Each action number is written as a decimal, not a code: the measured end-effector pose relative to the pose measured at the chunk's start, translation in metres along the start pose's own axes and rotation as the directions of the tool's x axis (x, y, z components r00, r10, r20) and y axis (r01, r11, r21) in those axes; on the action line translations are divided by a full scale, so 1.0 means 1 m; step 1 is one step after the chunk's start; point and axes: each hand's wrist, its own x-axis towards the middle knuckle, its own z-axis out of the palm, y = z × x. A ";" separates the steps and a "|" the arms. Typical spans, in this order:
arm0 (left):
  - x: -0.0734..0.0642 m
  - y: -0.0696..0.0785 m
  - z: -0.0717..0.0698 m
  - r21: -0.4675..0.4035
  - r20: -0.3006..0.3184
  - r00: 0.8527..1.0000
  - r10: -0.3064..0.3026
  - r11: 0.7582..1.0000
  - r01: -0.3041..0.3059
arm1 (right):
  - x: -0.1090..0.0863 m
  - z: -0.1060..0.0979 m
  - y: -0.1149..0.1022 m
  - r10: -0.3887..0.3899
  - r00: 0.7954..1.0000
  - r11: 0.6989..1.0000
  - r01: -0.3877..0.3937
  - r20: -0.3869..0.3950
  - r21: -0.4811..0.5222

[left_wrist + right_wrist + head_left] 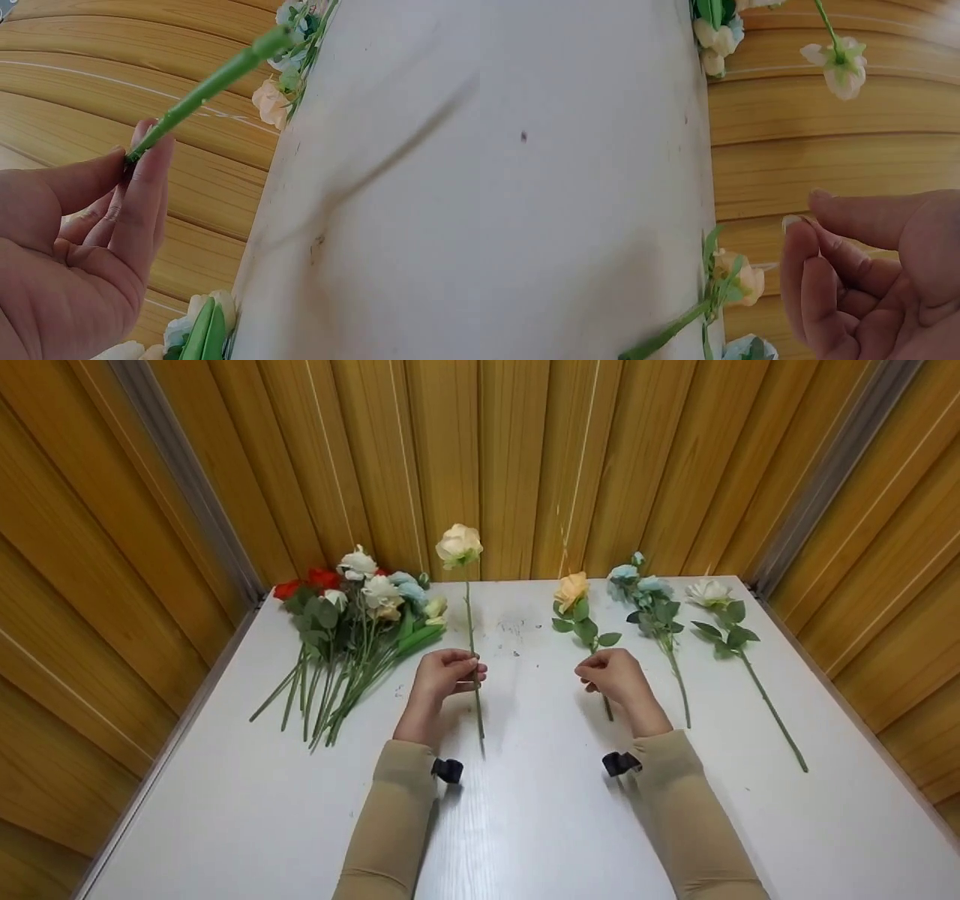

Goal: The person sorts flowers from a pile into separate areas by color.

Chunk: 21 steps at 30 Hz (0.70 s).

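The person's L hand (445, 679) has the cream rose (459, 545) up over the bench (525, 840), btwn the bunch & the singles, bloom on top. L fingers (142, 199) & thumb pinch the stem, closed to abt its width; the stem's lower end looks clear of the bench. R hand (619, 679) is over the orange rose (572, 591), by its stem. R fingers (799, 262) are loosely bent, thumb tip close to the index tip, w/ nothing seen in them; the R wrist view shows that stem apart from them.

Progress, judging by the layout: prob. well along. Done, it seems: the big bunch (360, 619) on the L side, w/ red, white & lt-blue blooms, stems pointing back twd the person. Exact no. can't be told, b/c stems overlap. In hand: the cream rose, apart from the bunch, not yet set down. Left, presumably: 3 singles on the R side, i.e. the orange rose, then the blue flower (652, 585), then the white flower (709, 592) farthest R, all lying on the bench.
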 end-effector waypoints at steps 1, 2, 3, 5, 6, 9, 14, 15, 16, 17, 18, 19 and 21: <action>-0.001 0.001 0.001 -0.008 0.003 1.000 0.006 1.000 -0.006 | -0.001 0.004 -0.004 -0.011 1.000 1.000 0.011 0.013 0.007; -0.001 0.002 0.003 -0.011 0.007 1.000 0.013 1.000 -0.012 | -0.002 0.008 -0.007 -0.022 0.999 1.000 0.022 0.028 0.016; -0.002 0.003 0.004 -0.013 0.010 1.000 0.014 1.000 -0.014 | -0.004 0.013 -0.011 -0.032 0.999 0.999 0.031 0.041 0.032; -0.003 0.005 0.007 -0.013 0.015 1.000 0.019 1.000 -0.018 | -0.007 0.024 -0.017 -0.068 0.996 0.996 0.064 0.064 0.058; -0.004 0.005 0.009 -0.010 0.017 1.000 0.020 1.000 -0.020 | -0.009 0.030 -0.020 -0.090 0.993 0.994 0.084 0.079 0.075; -0.006 0.006 0.015 -0.002 0.026 0.999 0.033 0.999 -0.033 | -0.017 0.048 -0.028 -0.154 0.980 0.984 0.141 0.123 0.112; -0.010 0.005 0.028 0.002 0.064 0.996 0.067 0.998 -0.068 | -0.028 0.075 -0.035 -0.221 0.957 0.964 0.186 0.188 0.188; -0.010 0.004 0.030 0.000 0.072 0.995 0.076 0.997 -0.076 | -0.030 0.079 -0.036 -0.231 0.954 0.959 0.191 0.190 0.207; -0.010 0.003 0.032 -0.003 0.078 0.993 0.084 0.996 -0.084 | -0.031 0.082 -0.037 -0.241 0.953 0.954 0.197 0.185 0.227; -0.010 0.003 0.034 -0.009 0.081 0.993 0.091 0.996 -0.090 | -0.032 0.085 -0.037 -0.248 0.953 0.949 0.204 0.173 0.240; -0.011 0.002 0.036 -0.011 0.080 0.992 0.099 0.995 -0.099 | -0.033 0.088 -0.037 -0.252 0.955 0.946 0.209 0.157 0.249; -0.011 0.002 0.037 -0.016 0.078 0.991 0.109 0.994 -0.108 | -0.033 0.090 -0.037 -0.256 0.957 0.942 0.216 0.138 0.256; -0.010 0.001 0.039 -0.031 0.068 0.990 0.125 0.992 -0.124 | -0.033 0.094 -0.037 -0.261 0.960 0.939 0.228 0.099 0.259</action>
